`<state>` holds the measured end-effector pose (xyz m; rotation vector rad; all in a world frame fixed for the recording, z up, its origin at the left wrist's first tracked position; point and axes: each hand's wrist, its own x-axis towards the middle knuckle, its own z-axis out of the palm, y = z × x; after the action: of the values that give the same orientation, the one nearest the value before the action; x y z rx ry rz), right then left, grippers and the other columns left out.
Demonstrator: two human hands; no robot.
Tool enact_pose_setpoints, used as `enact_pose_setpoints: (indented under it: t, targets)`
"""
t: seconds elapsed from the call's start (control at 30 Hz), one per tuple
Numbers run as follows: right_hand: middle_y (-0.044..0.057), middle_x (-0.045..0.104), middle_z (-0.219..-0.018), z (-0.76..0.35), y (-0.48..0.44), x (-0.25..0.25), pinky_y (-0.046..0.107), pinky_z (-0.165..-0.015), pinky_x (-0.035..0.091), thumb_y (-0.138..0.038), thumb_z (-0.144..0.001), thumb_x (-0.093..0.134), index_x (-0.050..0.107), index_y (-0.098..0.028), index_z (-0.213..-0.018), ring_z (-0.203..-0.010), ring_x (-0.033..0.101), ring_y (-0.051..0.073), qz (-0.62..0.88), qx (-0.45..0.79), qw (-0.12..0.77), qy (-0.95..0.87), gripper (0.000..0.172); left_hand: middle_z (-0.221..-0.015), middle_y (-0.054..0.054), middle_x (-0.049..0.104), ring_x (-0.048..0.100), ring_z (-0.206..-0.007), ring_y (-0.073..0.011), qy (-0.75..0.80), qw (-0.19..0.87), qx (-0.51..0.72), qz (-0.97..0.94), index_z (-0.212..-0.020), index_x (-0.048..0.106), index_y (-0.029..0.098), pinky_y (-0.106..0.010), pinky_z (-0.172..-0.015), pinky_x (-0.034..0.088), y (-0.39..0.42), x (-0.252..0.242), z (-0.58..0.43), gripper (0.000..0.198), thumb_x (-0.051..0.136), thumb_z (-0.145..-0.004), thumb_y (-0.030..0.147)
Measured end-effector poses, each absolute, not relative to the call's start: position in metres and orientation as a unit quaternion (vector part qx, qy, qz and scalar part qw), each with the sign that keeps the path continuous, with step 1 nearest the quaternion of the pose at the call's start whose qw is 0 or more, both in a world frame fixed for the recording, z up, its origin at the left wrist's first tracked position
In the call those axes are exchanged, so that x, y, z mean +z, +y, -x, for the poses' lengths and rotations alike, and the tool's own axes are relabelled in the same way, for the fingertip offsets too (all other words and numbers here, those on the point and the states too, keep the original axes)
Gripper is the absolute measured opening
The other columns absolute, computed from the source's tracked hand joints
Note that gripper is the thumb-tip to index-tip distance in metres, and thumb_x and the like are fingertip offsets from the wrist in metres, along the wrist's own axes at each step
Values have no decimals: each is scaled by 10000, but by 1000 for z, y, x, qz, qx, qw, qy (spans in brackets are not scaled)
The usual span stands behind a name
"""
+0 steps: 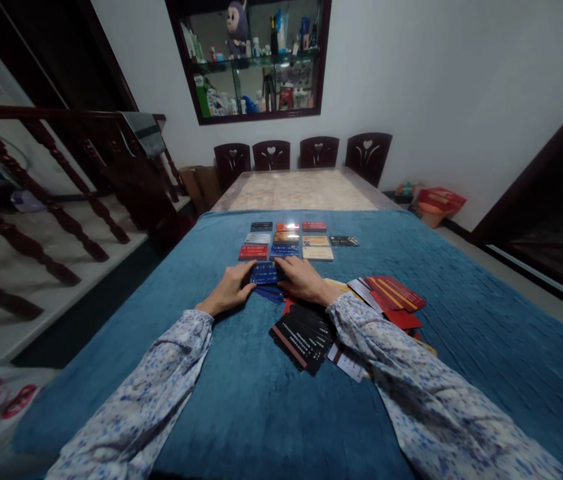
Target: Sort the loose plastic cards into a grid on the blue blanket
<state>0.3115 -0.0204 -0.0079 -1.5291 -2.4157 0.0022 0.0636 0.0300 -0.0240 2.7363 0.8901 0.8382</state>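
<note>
Between my two hands is a blue card [264,273], perhaps with others under it. My left hand [231,287] grips its left edge with thumb and fingers. At its right edge, my right hand [302,277] pinches it too. More blue cards [270,293] lie fanned just below. Beyond my hands, small card stacks sit in rows, among them a red stack [254,253], a dark blue stack [284,252] and a cream stack [318,253]. Loose black cards [304,337] spread in front of my right forearm, and red cards [396,297] lie to its right.
A blue cloth [201,400] covers the near part of the table, with the bare marble-look top [306,190] beyond. Dark wooden chairs [320,152] stand at the far end. On the left are a wooden railing [21,167] and a plastic bag [1,407].
</note>
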Motion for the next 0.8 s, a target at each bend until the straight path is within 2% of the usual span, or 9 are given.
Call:
enact_pose_setpoints:
  t: [0.17, 0.3, 0.57, 0.8]
  targets:
    - [181, 616, -1311, -312, -24, -1, 406, -932, 438, -302, -942, 653, 462, -126, -1487, -1204, 543, 290, 534, -6, 133, -835, 604, -1318, -151, 674, 661, -1195, -299, 297, 78, 271, -913, -1447, 515, 164, -463, -1051, 533, 31, -22, -63, 607, 663, -859, 212]
    - [173, 595, -1298, -314, -25, 4, 399, -911, 445, -343, -930, 671, 531, -147, -1428, -1185, 522, 289, 534, -27, 132, -835, 553, -1295, -151, 673, 651, -1184, -305, 306, 76, 249, -916, -1444, 517, 173, -478, -1037, 518, 32, -20, -64, 595, 658, -867, 195]
    - [168, 563, -1317, -321, -27, 11, 423, -903, 458, -382, -918, 681, 586, -177, -1379, -1191, 472, 305, 517, -41, 138, -844, 514, -1351, -158, 573, 537, -1287, -332, 360, 46, 192, -912, -1414, 531, 187, -517, -1062, 409, 30, -8, -69, 543, 655, -887, 225]
    - [153, 596, -1268, -327, -22, 13, 419, -913, 454, -415, -908, 690, 628, -167, -1301, -1160, 490, 297, 511, -39, 132, -848, 470, -1340, -147, 573, 507, -1234, -329, 353, 46, 171, -919, -1403, 548, 199, -502, -1030, 381, 33, -3, -76, 534, 645, -880, 229]
